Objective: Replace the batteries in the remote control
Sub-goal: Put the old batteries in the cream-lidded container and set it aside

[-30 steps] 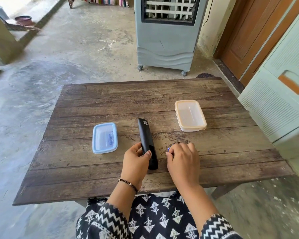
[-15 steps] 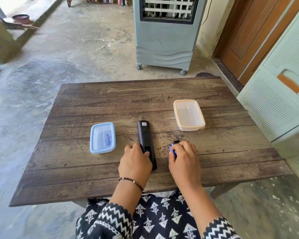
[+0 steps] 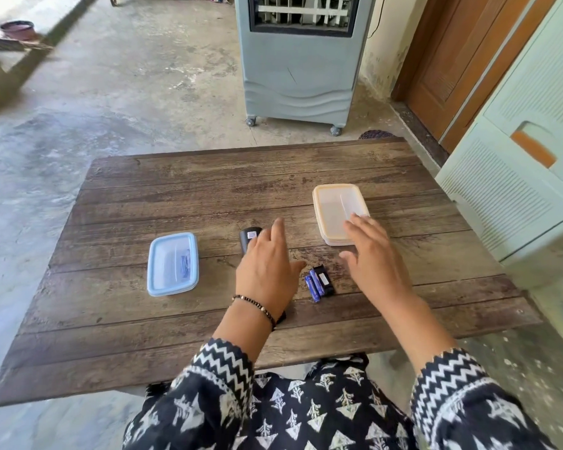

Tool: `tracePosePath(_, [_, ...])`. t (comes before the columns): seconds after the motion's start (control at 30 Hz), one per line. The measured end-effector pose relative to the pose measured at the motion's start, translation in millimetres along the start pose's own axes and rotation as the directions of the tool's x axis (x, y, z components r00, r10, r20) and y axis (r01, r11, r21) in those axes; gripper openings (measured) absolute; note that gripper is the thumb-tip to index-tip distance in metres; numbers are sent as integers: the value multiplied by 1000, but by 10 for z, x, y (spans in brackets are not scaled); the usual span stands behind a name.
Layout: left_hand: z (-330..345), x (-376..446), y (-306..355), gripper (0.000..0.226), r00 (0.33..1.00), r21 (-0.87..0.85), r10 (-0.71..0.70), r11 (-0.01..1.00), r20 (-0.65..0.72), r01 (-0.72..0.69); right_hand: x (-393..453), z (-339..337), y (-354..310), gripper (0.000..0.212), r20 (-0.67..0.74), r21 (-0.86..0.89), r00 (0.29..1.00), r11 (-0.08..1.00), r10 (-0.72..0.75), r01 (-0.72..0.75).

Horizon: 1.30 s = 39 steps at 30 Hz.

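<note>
The black remote control lies face down on the wooden table, mostly hidden under my left hand, whose fingers are spread and relaxed above it. Two blue batteries lie side by side on the table next to the black battery cover. My right hand is stretched forward with straight fingers, its fingertips over the near corner of the cream-lidded container. It holds nothing.
A blue-lidded container with something blue inside sits left of the remote. A grey air cooler stands on the floor beyond the table. A pale green cabinet is close on the right.
My right hand has let go of the batteries beside the cover and moved forward toward the cream-lidded container. My left hand has lifted off the remote's near end and moved forward.
</note>
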<state>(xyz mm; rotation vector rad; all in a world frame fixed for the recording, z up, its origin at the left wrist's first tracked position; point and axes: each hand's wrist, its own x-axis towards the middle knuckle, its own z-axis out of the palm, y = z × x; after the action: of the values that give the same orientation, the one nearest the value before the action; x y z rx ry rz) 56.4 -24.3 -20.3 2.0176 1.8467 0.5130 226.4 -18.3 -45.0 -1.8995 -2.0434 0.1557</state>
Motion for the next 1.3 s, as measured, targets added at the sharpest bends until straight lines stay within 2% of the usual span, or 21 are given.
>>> tracePosePath(0.1, [156, 344, 50, 105, 980, -60, 149, 988, 128, -142, 159, 35, 58, 64, 53, -31, 995, 996, -84, 85])
tracePosePath(0.23, [332, 760, 0, 130, 922, -129, 216, 975, 321, -183, 223, 96, 43, 52, 17, -32, 989, 989, -145, 146])
tracePosePath(0.33, [395, 936, -74, 142, 896, -191, 256, 961, 363, -198, 204, 126, 66, 42, -53, -37, 982, 983, -179, 178])
tracePosePath(0.43, [419, 1004, -76, 148, 880, -292, 339, 924, 333, -245, 172, 164, 115, 38, -75, -78, 968, 969, -240, 234])
tracePosePath(0.53, [448, 1017, -38, 146, 882, -354, 387, 891, 267, -284, 146, 202, 144, 36, -112, -100, 951, 955, -289, 278])
tracePosePath(0.77, [513, 1045, -71, 141, 883, -373, 396, 882, 253, -289, 118, 250, 106, 42, -119, -130, 953, 956, -279, 264])
tracePosePath(0.97, [574, 1038, -65, 145, 911, -351, 327, 908, 251, -229, 98, 317, 77, 33, -119, -272, 944, 924, -309, 268])
tracePosePath(1.17, [625, 1026, -64, 128, 924, -306, 280, 932, 261, -196, 117, 424, 59, 23, -157, -453, 916, 851, -369, 266])
tracePosePath(1.3, [600, 1007, -19, 125, 932, -336, 256, 928, 256, -163, 219, 335, 24, 20, -221, -412, 908, 878, -357, 245])
